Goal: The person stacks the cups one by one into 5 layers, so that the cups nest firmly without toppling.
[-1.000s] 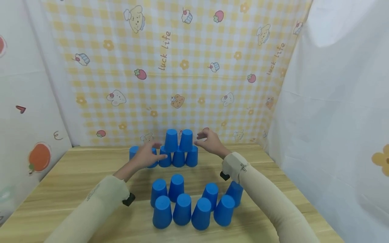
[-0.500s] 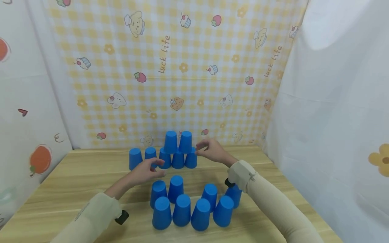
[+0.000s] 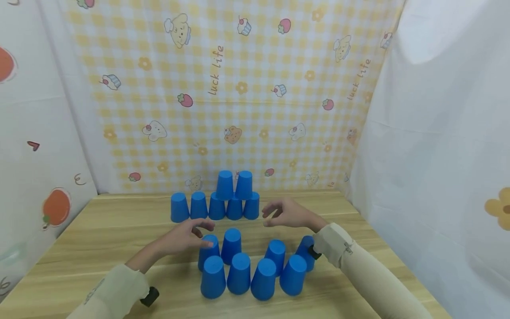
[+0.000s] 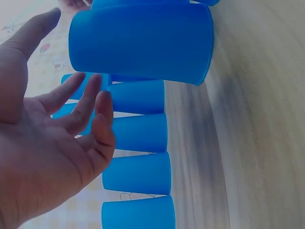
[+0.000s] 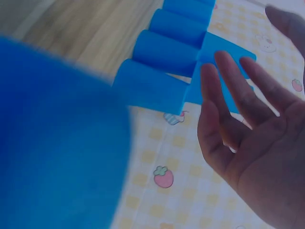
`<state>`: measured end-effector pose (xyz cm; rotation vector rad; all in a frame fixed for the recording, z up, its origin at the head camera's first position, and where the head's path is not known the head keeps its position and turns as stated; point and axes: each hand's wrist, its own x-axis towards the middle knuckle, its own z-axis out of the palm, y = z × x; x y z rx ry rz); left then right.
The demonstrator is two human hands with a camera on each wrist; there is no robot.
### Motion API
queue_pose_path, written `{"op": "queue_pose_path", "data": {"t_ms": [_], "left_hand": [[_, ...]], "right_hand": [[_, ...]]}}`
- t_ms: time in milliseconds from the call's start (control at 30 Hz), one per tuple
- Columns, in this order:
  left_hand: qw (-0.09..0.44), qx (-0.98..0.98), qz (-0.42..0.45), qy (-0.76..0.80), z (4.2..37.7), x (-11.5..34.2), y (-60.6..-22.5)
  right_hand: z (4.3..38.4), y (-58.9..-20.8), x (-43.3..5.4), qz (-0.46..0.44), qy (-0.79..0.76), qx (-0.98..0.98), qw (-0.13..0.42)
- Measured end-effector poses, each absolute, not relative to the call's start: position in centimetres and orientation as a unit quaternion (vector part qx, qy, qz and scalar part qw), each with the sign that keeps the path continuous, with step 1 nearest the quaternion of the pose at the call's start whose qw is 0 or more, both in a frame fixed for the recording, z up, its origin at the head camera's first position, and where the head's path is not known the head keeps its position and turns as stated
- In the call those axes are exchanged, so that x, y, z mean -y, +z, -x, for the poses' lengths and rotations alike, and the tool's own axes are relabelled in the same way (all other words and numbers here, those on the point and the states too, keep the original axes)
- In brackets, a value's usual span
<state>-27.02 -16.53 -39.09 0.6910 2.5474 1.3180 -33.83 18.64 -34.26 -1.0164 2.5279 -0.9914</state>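
Both hands are empty, with fingers relaxed. My left hand [image 3: 184, 238] hovers beside the left cup [image 3: 209, 251] of the near group; whether its thumb touches that cup I cannot tell. In the left wrist view a blue cup [image 4: 143, 43] stands just beyond the fingers. My right hand [image 3: 290, 213] is in the air, right of the back row and behind the near cups. Upside-down blue cups form that back row, and two cups, a left one [image 3: 225, 185] and a right one [image 3: 244, 185], stand on its right part. A blurred cup [image 5: 57, 138] fills the left of the right wrist view.
Several upside-down cups stand in the near group, among them a front-left cup [image 3: 213, 278] and a front-right cup [image 3: 293, 275]. The wooden table [image 3: 119, 212] meets a yellow checked cloth [image 3: 239, 110] at the back. White cloths hang at both sides.
Both hands have drawn back toward the near cups, away from the two raised cups. The left hand also went down and left, uncovering the back row's left cups. The cups stay put.
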Motion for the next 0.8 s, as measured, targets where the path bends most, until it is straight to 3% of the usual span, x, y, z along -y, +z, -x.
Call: {"op": "queue_pose_path", "data": {"t_ms": [167, 433, 800], "left_hand": [[0.106, -0.858, -0.268, 0.425, 27.0, 16.7, -39.4], [0.107, -0.862, -0.279, 0.409, 27.0, 16.6, -39.5], [0.091, -0.869, -0.262, 0.410, 27.1, 16.3, -40.1]], "right_hand": [[33.3, -34.7, -19.5, 0.366, -0.309, -0.858, 0.185], [33.1, -35.0, -19.7, 0.377, -0.294, -0.844, 0.241], [33.4, -35.6, -19.7, 0.408, -0.281, -0.826, 0.271]]}}
